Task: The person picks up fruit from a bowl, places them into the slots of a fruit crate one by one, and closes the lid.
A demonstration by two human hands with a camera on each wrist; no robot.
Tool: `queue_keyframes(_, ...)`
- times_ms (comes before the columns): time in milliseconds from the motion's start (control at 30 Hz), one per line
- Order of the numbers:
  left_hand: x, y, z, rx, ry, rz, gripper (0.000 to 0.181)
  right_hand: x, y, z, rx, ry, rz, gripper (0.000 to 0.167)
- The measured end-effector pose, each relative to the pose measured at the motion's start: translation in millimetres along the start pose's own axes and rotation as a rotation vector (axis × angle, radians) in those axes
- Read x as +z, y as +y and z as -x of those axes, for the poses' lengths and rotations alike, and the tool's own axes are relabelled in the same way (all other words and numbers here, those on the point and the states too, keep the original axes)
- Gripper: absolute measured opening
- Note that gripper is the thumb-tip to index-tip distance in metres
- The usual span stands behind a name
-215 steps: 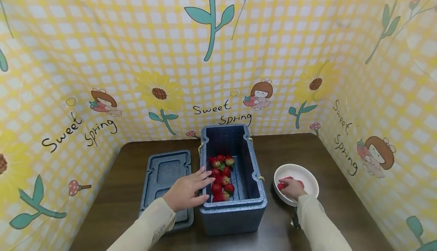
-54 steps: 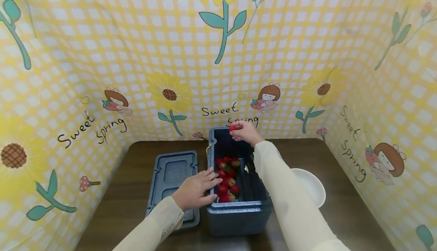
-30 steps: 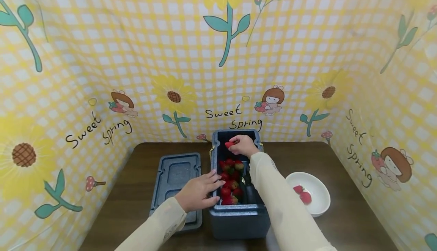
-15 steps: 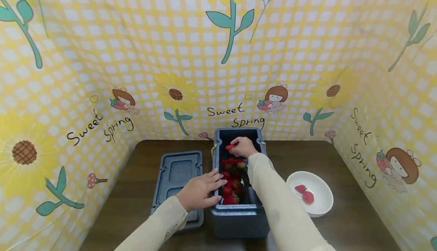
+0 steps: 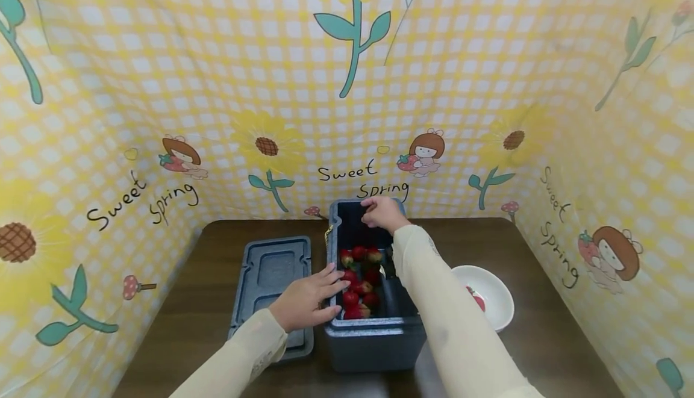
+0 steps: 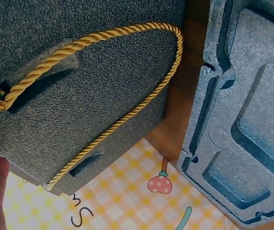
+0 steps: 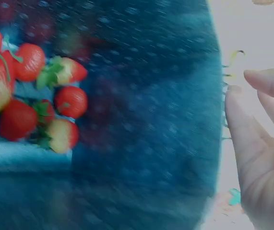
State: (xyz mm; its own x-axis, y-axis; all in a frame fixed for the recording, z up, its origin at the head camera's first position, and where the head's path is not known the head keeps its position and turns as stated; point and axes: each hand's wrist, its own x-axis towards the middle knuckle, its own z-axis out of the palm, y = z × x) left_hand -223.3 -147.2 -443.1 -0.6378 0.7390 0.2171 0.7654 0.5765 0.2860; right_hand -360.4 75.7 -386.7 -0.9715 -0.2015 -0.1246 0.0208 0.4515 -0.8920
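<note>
In the head view, several strawberries [image 5: 352, 298] lie inside the dark blue foam box [image 5: 374, 350], along its left side and towards the back. My left hand [image 5: 305, 300] rests on the box's left rim with its fingers stretched over the edge. At the far end, above the opening, is my right hand [image 5: 384, 214]. The right wrist view shows this right hand [image 7: 266, 148] holding nothing, thumb and forefinger a little apart, with strawberries [image 7: 71, 101] on the box floor beyond. A white bowl [image 5: 500, 289], partly behind my right sleeve, holds some more strawberries [image 5: 478, 301].
The box's blue lid [image 5: 278, 268] lies on the brown table [image 5: 190, 301] to the left. A yellow rope handle [image 6: 122, 120] loops along the box's side. Checked cloth [image 5: 303, 85] surrounds the table at the back and sides.
My right hand carried a strawberry down into the far part of the box and let it go. It has since risen, without it. My left hand stays on the rim.
</note>
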Motion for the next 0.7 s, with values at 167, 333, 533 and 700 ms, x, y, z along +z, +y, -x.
queue_keyframes(167,2.4,-0.7,-0.6,0.004,0.007,0.012,0.048,-33,-12,15.6,-0.047,-0.078,0.119,0.047)
queue_keyframes(333,4.7,-2.6,-2.8,0.050,0.033,0.003,0.048,-76,27,6.1,-0.175,-0.109,0.232,0.045)
queue_keyframes(533,6.4,-1.8,-1.4,0.055,0.056,0.003,0.047,-124,127,-38.8,-0.272,-0.185,0.234,0.047)
queue_keyframes(700,5.8,-1.1,0.8,0.042,0.074,0.004,0.047,-138,97,18.0,-0.138,-0.148,0.252,0.046)
